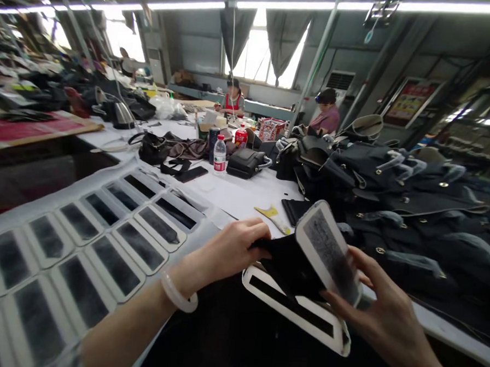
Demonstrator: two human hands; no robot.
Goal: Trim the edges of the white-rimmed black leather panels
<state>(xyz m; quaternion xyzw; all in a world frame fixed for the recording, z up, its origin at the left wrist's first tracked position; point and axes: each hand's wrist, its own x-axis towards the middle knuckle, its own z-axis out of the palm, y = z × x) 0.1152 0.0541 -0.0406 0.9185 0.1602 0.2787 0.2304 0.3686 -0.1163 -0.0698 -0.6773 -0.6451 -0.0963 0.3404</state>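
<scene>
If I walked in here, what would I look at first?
Probably the two hands up close: the left hand pinches a black piece, and the right hand holds a white-framed panel against it. Next, the rows of matching panels laid out on the left of the table. Then the big heap of dark bags on the right.

Long white table [244, 194]. Left of water bottle [219, 155]: rows of white templates [102, 236], black handbag [153, 147]. Right of bottle: small black bag [246, 163], heap of dark bags [392, 196]. Yellow scrap [268, 211] nearer than bottle.
</scene>
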